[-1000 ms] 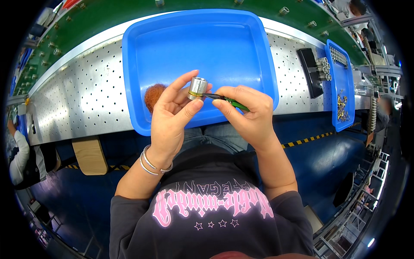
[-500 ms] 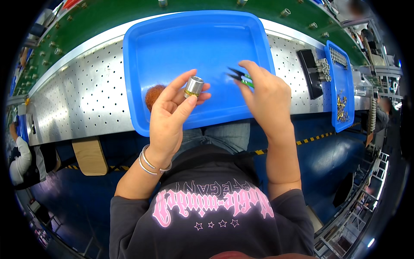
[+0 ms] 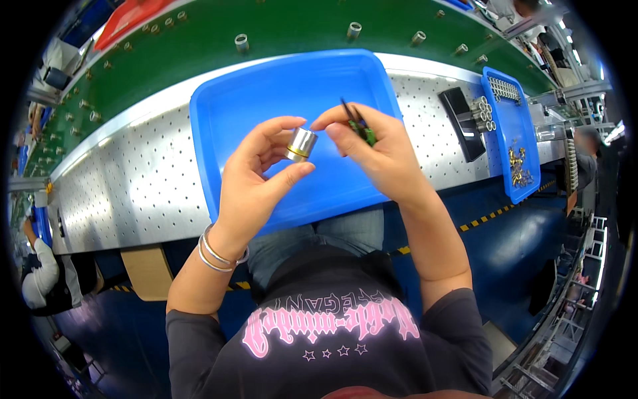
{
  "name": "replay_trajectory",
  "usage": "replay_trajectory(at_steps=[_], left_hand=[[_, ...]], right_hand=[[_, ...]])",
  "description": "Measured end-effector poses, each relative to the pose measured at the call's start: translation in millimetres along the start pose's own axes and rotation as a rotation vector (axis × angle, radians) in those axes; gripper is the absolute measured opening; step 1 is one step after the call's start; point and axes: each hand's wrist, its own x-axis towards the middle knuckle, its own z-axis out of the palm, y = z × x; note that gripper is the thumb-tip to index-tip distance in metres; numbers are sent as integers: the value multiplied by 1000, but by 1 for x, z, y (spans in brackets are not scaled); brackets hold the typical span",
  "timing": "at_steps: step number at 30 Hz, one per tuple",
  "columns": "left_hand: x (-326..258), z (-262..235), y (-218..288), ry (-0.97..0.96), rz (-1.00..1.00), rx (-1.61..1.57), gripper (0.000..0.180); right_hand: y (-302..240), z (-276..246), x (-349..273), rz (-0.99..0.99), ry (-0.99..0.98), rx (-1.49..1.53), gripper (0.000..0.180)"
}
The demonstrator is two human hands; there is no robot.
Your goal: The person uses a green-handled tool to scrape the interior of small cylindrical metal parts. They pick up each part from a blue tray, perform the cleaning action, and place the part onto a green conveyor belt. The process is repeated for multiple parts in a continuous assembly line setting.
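Note:
A short silver metal cylinder (image 3: 302, 141) with a yellowish band near its lower end is held, tilted, between the thumb and fingers of my left hand (image 3: 256, 174). My right hand (image 3: 379, 147) is just right of it, with a fingertip close to the cylinder's upper rim; I cannot tell if they touch. In that hand lies a small black-and-green tool with slim pointed tips (image 3: 359, 125), its tips pointing up and away from the cylinder. Both hands are above a large blue plastic tray (image 3: 299, 63).
The tray rests on a perforated metal bench (image 3: 136, 173). Beyond runs a green belt (image 3: 299, 33) with several metal cylinders standing on it. At right are a black box (image 3: 463, 126), upright metal tubes (image 3: 484, 114) and a smaller blue tray (image 3: 508, 136) with brass-coloured parts.
My right hand has moved left to the cylinder, and the tool has swung upward. The cylinder has tilted. My left hand now covers the place where a rust-brown wiry ball lay in the tray.

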Motion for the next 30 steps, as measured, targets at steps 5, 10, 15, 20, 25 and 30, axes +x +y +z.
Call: replay_trajectory(at_steps=[5, 10, 15, 20, 25, 30], left_hand=[[29, -7, 9, -24, 226, 313, 44], [56, -21, 11, -212, -69, -132, 50], [68, -30, -3, -179, -21, -79, 44], [70, -35, -10, -14, 296, 275, 41], [71, -49, -12, -14, 198, 262, 43], [82, -64, -18, 71, 187, 211, 28]], right_hand=[[-3, 3, 22, 59, -22, 238, 15], [7, 0, 35, 149, 32, 384, 14], [16, 3, 46, 190, 44, 348, 14], [16, 15, 60, 179, 53, 213, 14], [24, 15, 78, 168, 21, 165, 14], [45, -16, 126, -48, 208, -306, 11]])
